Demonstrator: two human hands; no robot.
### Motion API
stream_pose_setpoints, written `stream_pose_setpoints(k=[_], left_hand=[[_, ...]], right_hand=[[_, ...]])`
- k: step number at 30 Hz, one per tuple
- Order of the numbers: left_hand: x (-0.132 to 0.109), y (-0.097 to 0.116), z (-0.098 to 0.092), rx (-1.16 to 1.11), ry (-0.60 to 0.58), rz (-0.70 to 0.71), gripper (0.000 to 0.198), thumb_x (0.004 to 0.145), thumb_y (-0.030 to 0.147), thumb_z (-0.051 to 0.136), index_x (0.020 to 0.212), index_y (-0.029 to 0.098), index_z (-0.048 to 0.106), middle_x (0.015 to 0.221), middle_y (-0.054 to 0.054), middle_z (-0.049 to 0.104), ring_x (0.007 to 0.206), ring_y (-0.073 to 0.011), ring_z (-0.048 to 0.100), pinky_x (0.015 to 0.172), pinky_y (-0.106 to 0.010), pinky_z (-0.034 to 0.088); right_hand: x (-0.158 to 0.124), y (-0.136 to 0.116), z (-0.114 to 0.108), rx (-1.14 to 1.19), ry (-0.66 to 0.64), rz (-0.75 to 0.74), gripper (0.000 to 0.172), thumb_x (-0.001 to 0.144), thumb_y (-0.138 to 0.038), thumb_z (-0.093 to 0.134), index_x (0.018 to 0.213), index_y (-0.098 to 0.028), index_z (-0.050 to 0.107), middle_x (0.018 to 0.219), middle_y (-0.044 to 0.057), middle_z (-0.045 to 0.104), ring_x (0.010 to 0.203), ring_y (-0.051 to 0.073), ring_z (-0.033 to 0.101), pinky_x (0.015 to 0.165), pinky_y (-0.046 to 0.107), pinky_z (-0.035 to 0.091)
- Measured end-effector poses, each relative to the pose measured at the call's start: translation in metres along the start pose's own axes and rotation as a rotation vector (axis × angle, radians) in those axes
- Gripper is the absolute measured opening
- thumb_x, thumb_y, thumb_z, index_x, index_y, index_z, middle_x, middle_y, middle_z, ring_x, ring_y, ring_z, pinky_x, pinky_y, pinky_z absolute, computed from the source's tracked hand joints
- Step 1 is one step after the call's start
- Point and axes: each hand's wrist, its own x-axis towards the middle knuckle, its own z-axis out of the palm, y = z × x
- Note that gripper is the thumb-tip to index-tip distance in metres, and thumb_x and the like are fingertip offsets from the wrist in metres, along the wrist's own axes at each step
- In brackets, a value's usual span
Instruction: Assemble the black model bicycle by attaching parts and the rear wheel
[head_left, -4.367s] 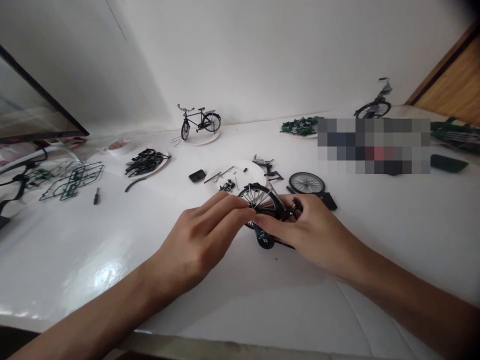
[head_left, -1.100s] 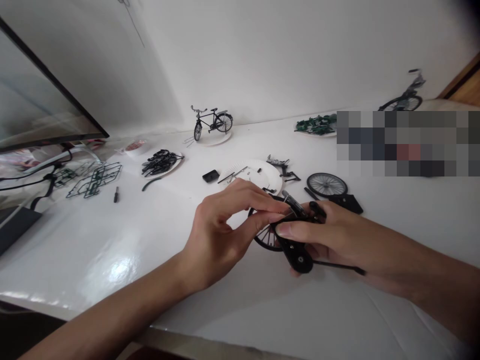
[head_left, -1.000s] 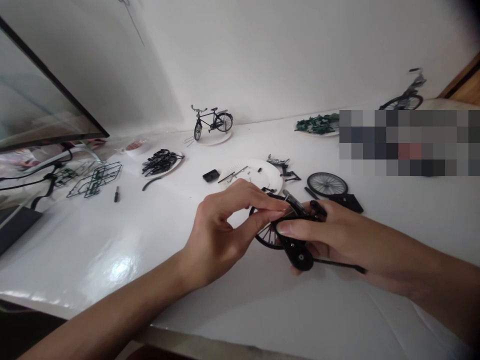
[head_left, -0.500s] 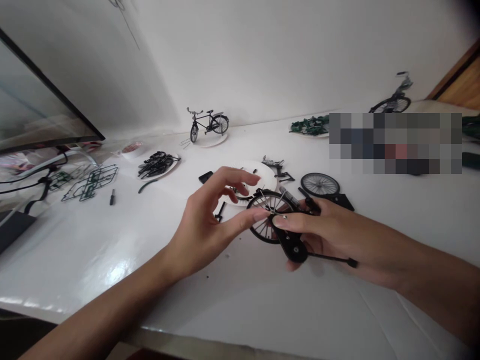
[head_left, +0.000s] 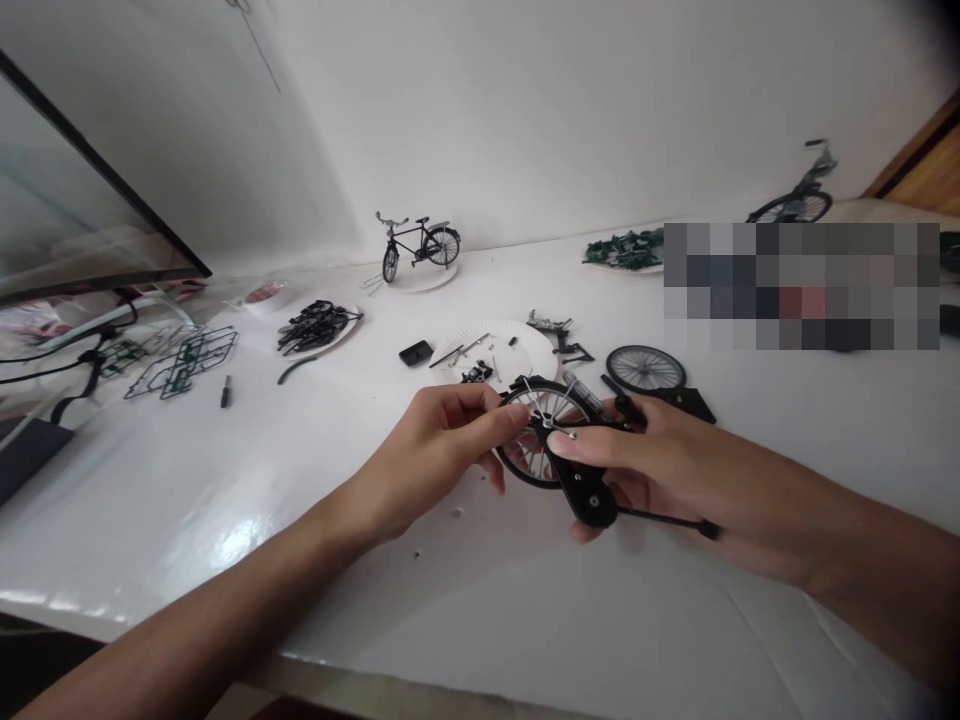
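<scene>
A: Right hand (head_left: 660, 480), what state?

B: Closed, wrapped around the black chain-guard piece (head_left: 589, 495), thumb lying across its upper end.

A: And the left hand (head_left: 431, 460)?

B: Half-curled, fingertips (head_left: 517, 413) on the spokes of the model bicycle wheel (head_left: 544, 435). Firm pinch or light touch: impossible to tell from this view.

A: Position of the wheel?

B: Apparently up off the tabletop (head_left: 150, 500), between both hands, right of centre, on the near side of the paper plate (head_left: 510, 345) of small parts.

A: Best way of handling it?

B: Steady hold on the black piece, right wrist low. Small, slow movements with the left fingertips, and no pressure on the thin spokes. Loose parts kept over the tabletop, well back from its near edge.

A: Anything close by to watch?

B: A second spoked wheel (head_left: 645, 368) just beyond the right hand, beside a flat black piece (head_left: 694, 405). Also a thin black rod (head_left: 667, 520) sticking out from under that hand. Knuckles clear of all three.
</scene>
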Motion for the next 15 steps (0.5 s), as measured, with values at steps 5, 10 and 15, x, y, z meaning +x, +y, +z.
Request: stream_pose_setpoints(k=[5,10,15], left_hand=[[-0.0017,-0.0003,0.0027,-0.064,0.026,0.006,0.03,0.096,0.031,0.06,0.074,0.012,0.06,0.072,-0.002,0.067,0.067,-0.0089,0.064,0.064,-0.02,0.053],[-0.0035,-0.0002,0.0035,-0.064,0.052,0.01,0.029,0.095,0.031,0.062,0.074,0.011,0.064,0.072,-0.003,0.068,0.067,-0.0099,0.065,0.065,-0.021,0.052],[-0.0023,-0.0018,0.0027,-0.089,0.045,0.0,0.029,0.095,0.032,0.063,0.075,0.011,0.064,0.072,-0.003,0.068,0.067,-0.0097,0.066,0.065,-0.02,0.053]], right_hand=[[0.0002,0.0015,-0.0007,-0.011,0.004,0.017,0.021,0.082,-0.027,0.076,0.102,-0.02,0.074,0.093,0.007,0.071,0.072,0.016,0.065,0.06,0.028,0.064],[-0.0002,0.0046,-0.0017,-0.045,0.017,0.029,0.03,0.081,-0.032,0.077,0.108,-0.021,0.073,0.104,0.009,0.072,0.084,0.02,0.066,0.064,0.034,0.066],[-0.0002,0.0066,-0.002,-0.067,0.035,0.028,0.027,0.081,-0.035,0.077,0.104,-0.021,0.073,0.102,0.008,0.073,0.082,0.02,0.067,0.065,0.033,0.066]])
